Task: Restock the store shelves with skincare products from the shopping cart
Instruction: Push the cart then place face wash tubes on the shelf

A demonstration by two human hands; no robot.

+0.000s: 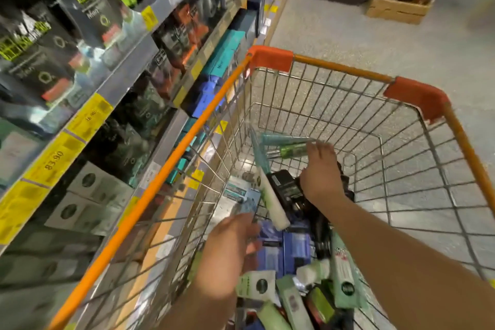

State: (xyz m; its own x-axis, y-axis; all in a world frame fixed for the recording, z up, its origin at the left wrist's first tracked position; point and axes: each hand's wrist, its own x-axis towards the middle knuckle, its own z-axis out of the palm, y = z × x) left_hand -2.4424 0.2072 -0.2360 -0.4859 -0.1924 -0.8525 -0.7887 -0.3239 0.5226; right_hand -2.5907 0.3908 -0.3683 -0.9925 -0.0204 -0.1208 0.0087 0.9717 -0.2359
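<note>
**Two hands deep in one wire cart**

One shopping cart, steel-wire mesh with an orange rim and two red plastic corner caps, stands beside the shelves.

The right hand reaches far in, fingertips touching a clear green tube; whether it pinches it I cannot tell. Just beyond lie two teal tubes, slim and glossy. Between the hands leans one white tube with a green end, against a black box.

The left hand hangs loosely curled over blue cartons, holding nothing visible. Nearer than both hands, pale green tubes and cartons are heaped; blur defeats a count.
</note>
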